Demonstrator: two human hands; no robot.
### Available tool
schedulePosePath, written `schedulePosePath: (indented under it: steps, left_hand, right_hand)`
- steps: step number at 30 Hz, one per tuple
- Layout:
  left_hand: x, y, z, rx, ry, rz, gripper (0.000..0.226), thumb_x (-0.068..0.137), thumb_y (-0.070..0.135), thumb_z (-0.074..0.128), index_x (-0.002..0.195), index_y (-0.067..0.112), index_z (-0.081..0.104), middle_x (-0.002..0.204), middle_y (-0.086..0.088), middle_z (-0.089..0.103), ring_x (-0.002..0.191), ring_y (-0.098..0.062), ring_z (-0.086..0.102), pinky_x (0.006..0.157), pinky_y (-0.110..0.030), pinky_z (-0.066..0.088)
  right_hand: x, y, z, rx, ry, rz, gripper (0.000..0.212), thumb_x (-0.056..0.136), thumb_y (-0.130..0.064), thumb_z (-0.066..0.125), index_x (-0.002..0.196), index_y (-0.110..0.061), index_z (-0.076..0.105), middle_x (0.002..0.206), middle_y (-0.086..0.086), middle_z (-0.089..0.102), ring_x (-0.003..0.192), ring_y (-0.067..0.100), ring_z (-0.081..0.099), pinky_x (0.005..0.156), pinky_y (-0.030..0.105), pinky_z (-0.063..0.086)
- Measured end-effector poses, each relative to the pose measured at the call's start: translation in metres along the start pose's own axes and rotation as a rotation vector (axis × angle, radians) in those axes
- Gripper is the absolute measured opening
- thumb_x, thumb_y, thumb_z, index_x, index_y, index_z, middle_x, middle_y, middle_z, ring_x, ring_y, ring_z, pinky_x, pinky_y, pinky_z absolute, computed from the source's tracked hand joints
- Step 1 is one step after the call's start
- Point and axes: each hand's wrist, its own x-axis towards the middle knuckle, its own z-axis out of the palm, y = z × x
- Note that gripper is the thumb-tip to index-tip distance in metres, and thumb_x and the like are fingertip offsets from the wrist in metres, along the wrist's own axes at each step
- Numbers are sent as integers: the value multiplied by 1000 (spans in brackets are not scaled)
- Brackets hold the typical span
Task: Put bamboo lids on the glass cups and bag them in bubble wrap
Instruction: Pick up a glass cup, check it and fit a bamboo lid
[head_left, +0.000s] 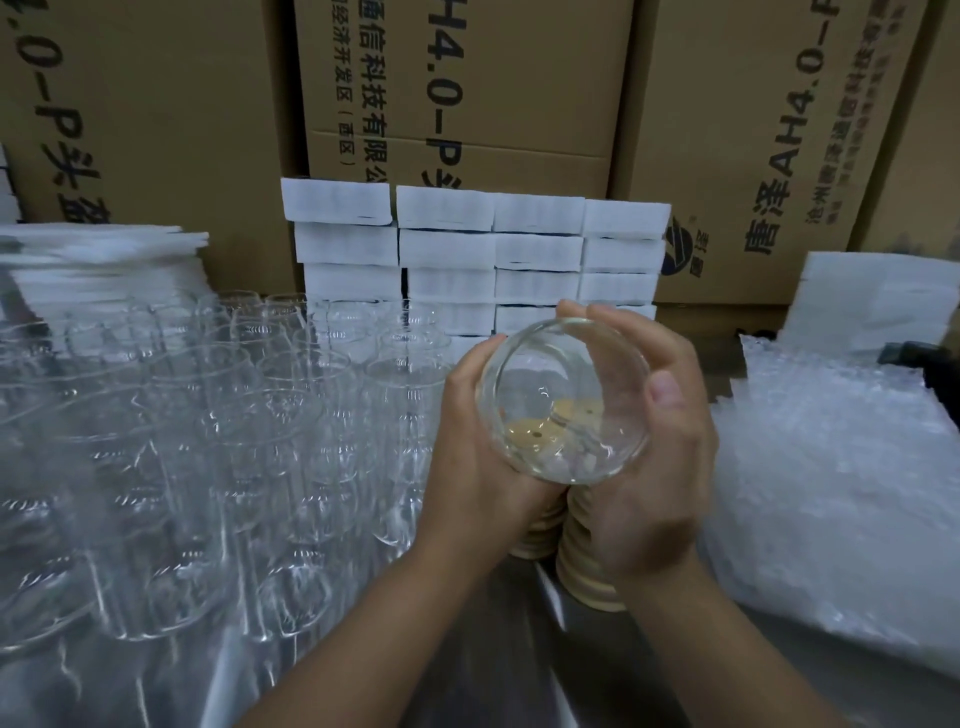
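I hold one clear glass cup between both hands at the middle of the view, its round end tilted toward me. My left hand wraps its left side and my right hand cups its right side. Through the glass I see bamboo lids, distorted. Two stacks of bamboo lids stand on the table just under my hands, partly hidden by them. Several empty glass cups crowd the left half of the table. A pile of bubble wrap bags lies on the right.
White foam-wrapped packs are stacked in rows behind the cups, against brown printed cartons. More white foam sheets lie at the far left and back right. A dark object sits behind the bubble wrap.
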Motion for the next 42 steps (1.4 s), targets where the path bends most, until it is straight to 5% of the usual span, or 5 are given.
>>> schedulePosePath:
  steps: [10,17,22,31,42]
  left_hand:
    - [1,4,-2,-5,52,65,75,62,44,76,126,35,40,127,41,39,125,6,45,99,-26,48]
    - [1,1,0,12,60,96,79,62,44,78,131,32,40,130,36,41,126,2,47,98,-31,50]
    - [1,-2,3,0,59,34,84,60,46,78,133,35,38,129,34,42,127,-1,46,102,-36,47]
    - [0,0,0,107,27,42,84,65,22,83,136,16,38,137,2,45,129,-16,47,102,-46,45]
    - [0,4,-3,174,31,62,75,67,25,80,127,40,36,136,9,46,127,-13,50,104,-38,46]
  right_hand:
    - [-4,-15,9,52,39,93,30,91,-24,36,106,-17,61,111,6,66,112,27,61,96,54,46]
    - [1,-24,2,-3,-35,154,31,92,-30,37,103,-22,66,108,0,68,111,22,61,95,39,48]
    - [6,-28,-1,28,-63,245,30,94,-24,43,97,-24,73,107,4,69,111,24,62,98,50,46]
    - [16,-31,-3,131,-10,463,1,68,-30,71,68,-31,71,84,-7,70,85,9,66,82,31,54]
    - [18,-31,-11,-15,-85,455,37,45,-40,84,76,-34,65,93,-7,70,86,15,70,74,33,55]
